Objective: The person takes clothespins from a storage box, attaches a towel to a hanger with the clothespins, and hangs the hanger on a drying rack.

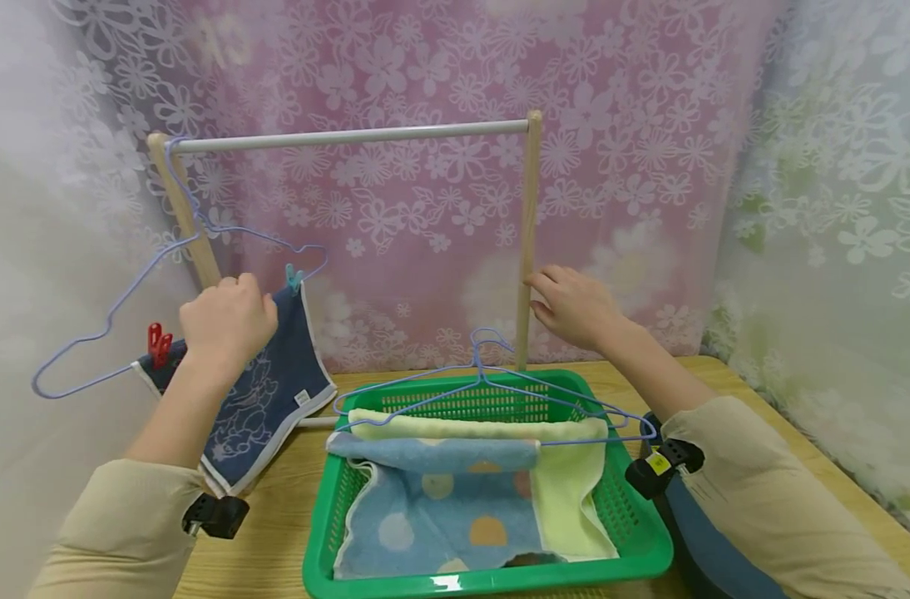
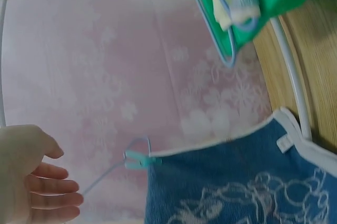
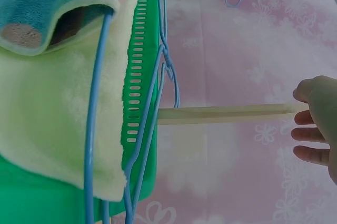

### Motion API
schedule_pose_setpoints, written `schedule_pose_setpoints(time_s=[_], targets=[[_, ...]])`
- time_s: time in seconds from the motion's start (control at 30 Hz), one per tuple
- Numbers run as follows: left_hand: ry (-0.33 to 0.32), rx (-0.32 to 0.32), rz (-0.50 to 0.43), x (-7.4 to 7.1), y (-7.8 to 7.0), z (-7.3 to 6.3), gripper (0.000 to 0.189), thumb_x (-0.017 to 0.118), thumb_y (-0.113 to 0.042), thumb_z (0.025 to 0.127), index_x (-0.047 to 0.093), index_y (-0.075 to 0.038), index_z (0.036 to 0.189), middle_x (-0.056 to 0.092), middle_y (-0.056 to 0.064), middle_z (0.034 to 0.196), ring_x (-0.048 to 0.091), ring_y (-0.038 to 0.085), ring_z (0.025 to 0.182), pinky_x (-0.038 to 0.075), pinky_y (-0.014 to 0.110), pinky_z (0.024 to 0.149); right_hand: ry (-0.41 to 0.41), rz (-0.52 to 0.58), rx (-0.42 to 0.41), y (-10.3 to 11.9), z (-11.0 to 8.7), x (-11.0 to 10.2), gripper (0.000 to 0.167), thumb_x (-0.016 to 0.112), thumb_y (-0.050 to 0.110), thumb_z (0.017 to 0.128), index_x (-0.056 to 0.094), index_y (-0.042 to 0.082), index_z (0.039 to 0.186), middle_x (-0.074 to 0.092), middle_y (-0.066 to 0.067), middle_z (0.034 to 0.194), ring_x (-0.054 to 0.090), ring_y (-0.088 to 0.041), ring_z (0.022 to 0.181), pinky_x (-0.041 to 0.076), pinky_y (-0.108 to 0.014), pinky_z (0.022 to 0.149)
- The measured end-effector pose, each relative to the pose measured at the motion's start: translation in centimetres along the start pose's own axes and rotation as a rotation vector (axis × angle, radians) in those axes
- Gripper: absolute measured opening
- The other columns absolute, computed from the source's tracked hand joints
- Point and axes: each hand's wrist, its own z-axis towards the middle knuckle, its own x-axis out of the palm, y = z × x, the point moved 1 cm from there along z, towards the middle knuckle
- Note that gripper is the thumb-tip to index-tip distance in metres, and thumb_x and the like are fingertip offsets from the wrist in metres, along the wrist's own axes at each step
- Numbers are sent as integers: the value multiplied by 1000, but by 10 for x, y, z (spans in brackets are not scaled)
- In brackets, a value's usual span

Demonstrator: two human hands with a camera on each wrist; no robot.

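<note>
Wooden and slim, the right post (image 1: pixel 528 191) stands at the fingertips of the right hand (image 1: pixel 575 309), whose thumb is set apart from its half-bent fingers; whether they grip the wood or merely touch it, I cannot tell. Across from it, the left hand (image 1: pixel 228 326) is in front of the left post (image 1: pixel 176 195), its fingers loosely bent and released, with nothing seen between them and the thumb. Beside it, the lone hanger (image 1: pixel 197 218) hooks over the left end of the white rail (image 1: pixel 358 136), its long axis slanting, left shoulder lower, right shoulder higher. Navy cloth (image 1: pixel 253 420) hangs from it by a red clip (image 1: pixel 158 345) and a teal clip (image 1: pixel 294 277), one corner pointing down over the table (image 1: pixel 275 532). Near the right post's foot sits the green basket (image 1: pixel 380 586); in it are a pale yellow towel (image 1: pixel 567 499) and a blue spotted towel (image 1: pixel 436 532), draped on paired hangers (image 1: pixel 477 359) whose long axes run sideways, hooks upward.
</note>
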Motion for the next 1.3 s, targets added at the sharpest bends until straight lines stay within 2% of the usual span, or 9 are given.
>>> schedule_pose_setpoints(time_s=[0.2,0.4,0.53,0.63,0.73,0.83,1.0,1.1,1.3], targets=[[135,96,-60,14,-28,-2,27,44,-21,91,47,0,74,47,13,60,51,33,52,39,45,46,-3,32,-14,4,-19,-10,26,64,12,85,62,3,110,60,-13,97,58,-26,77,48,-38,60],[260,153,-109,31,-53,-8,28,45,-22,94,43,-8,69,38,4,55,42,22,48,32,35,47,10,65,-48,10,-48,-24,25,66,12,85,63,3,108,62,-12,99,59,-26,82,50,-37,63],[313,211,-116,43,-70,-13,27,47,-22,94,46,-10,70,39,2,54,38,19,46,31,32,46,74,75,-54,16,-71,-32,27,67,13,83,63,6,109,62,-11,101,61,-23,81,50,-35,59],[360,262,-120,52,-82,-17,26,49,-20,93,46,-11,68,36,0,52,33,15,44,29,29,43,142,85,-53,20,-87,-36,28,68,15,83,63,7,109,61,-9,100,61,-22,81,50,-34,61],[418,315,-123,59,-95,-20,30,50,-19,92,44,-12,64,31,-1,51,28,12,44,26,27,43,215,87,-45,24,-101,-38,29,69,17,83,63,8,109,60,-6,100,60,-19,80,49,-32,62],[485,358,-130,65,-106,-23,34,54,-22,92,44,-12,61,31,-2,51,30,11,45,27,27,44,267,96,-30,27,-113,-39,29,69,19,83,62,8,110,59,-5,101,59,-17,80,47,-29,61],[593,374,-119,72,-116,-26,31,60,-24,89,51,-13,61,41,-3,53,39,12,49,33,29,47,300,134,-13,33,-130,-40,30,69,22,83,62,12,110,60,-2,99,58,-13,76,43,-24,55],[622,390,-101,78,-119,-28,31,63,-25,87,52,-13,61,42,-4,54,42,12,51,35,30,49,334,154,-10,36,-139,-39,32,69,24,82,62,12,111,60,-2,99,56,-9,72,42,-23,53],[654,429,-104,85,-118,-32,37,65,-21,85,42,-15,57,34,-4,53,32,12,50,27,28,48,450,187,-3,39,-154,-33,32,70,25,81,62,12,109,56,0,97,42,3,58,37,-21,49]])
